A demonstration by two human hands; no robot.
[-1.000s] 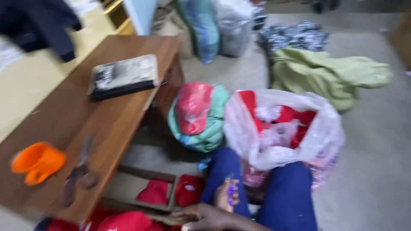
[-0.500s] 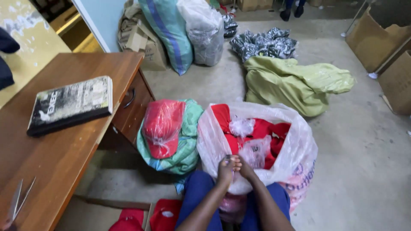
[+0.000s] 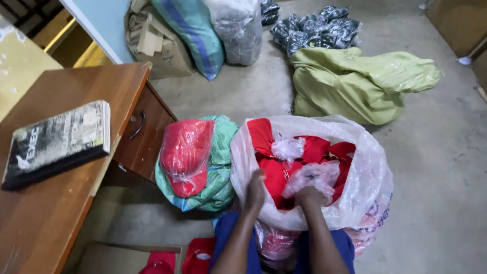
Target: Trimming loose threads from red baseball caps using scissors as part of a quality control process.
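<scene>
- Reaching into the big clear plastic bag [image 3: 355,193] on the floor, both hands are among the red clothes [image 3: 276,175] that fill it
- the bag stands between the person's knees, its mouth wide open toward the camera, probably so the clothes are easy to reach
- the left hand [image 3: 255,190] lies on the red cloth near the bag's left wall; I cannot tell if its fingers are closed on the cloth or only pressing it
- the right hand [image 3: 310,195] is clenched on a small crumpled plastic wrap [image 3: 310,177], lifted a little above the clothes
- just left of the bag leans a green sack [image 3: 218,172] with a red bundle in plastic [image 3: 185,152] on top, touching the bag
- farther left stands a wooden desk [image 3: 45,223] with a thick book [image 3: 58,142] lying flat on it
- well behind, on the floor, lie an olive green bag [image 3: 355,83] and some dark packets [image 3: 317,30]
</scene>
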